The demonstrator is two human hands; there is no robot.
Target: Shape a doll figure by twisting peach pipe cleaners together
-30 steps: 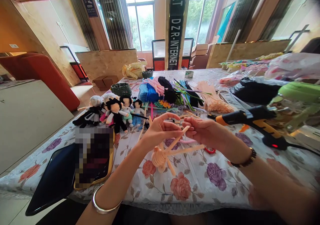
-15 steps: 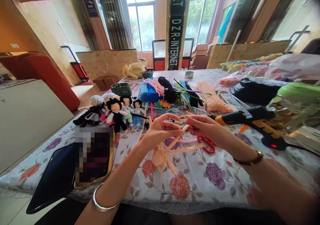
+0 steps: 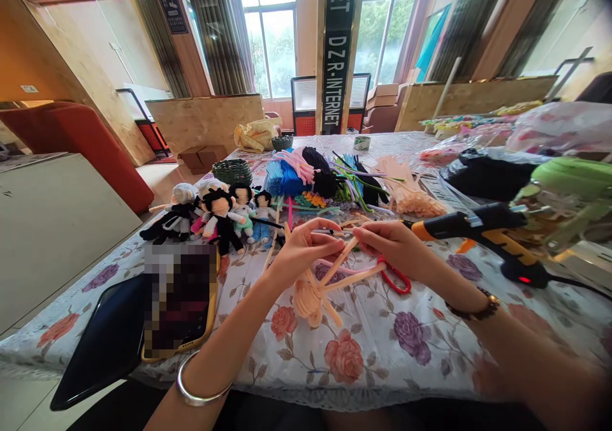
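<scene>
My left hand [image 3: 300, 250] is closed in a pinch on the upper stems of a peach pipe-cleaner figure [image 3: 319, 285], whose round wound head hangs below over the flowered tablecloth [image 3: 373, 348]. My right hand [image 3: 393, 243] is also closed, its fingertips pinching one of the figure's peach stems where it meets my left hand. Red-handled scissors [image 3: 396, 278] lie on the cloth just under my right hand. A pink pipe cleaner lies beneath the figure.
Several small dolls [image 3: 213, 211] stand at the left. A phone [image 3: 179, 300] leans on a dark tablet [image 3: 102, 345] near the front edge. A glue gun [image 3: 482, 230] rests on the right. Bundles of coloured pipe cleaners [image 3: 325, 176], a woven basket [image 3: 232, 171] and plastic bags [image 3: 488, 173] lie farther back.
My right hand has moved a little left and up to the stems, uncovering the red scissors. The figure has tilted and its head has risen slightly.
</scene>
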